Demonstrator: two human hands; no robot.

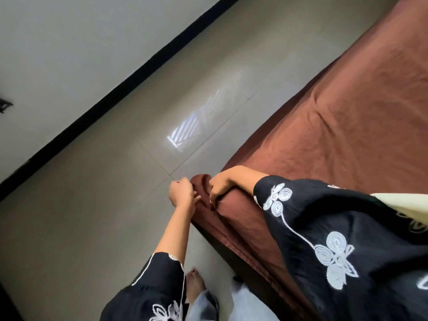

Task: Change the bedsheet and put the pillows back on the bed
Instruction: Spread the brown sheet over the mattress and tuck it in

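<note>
The brown bedsheet (pixel 347 117) covers the bed (pixel 254 281) and hangs over its near corner. The right hand (pixel 222 183) has its grip clamped on the bedsheet there. The left hand (pixel 181 191) is curled just beside it; I cannot tell if its grip holds cloth.

Grey tiled floor (pixel 92 205) with a bright striped reflection (pixel 183 133) meets black skirting (pixel 129 82) under a white wall (pixel 69 42).
</note>
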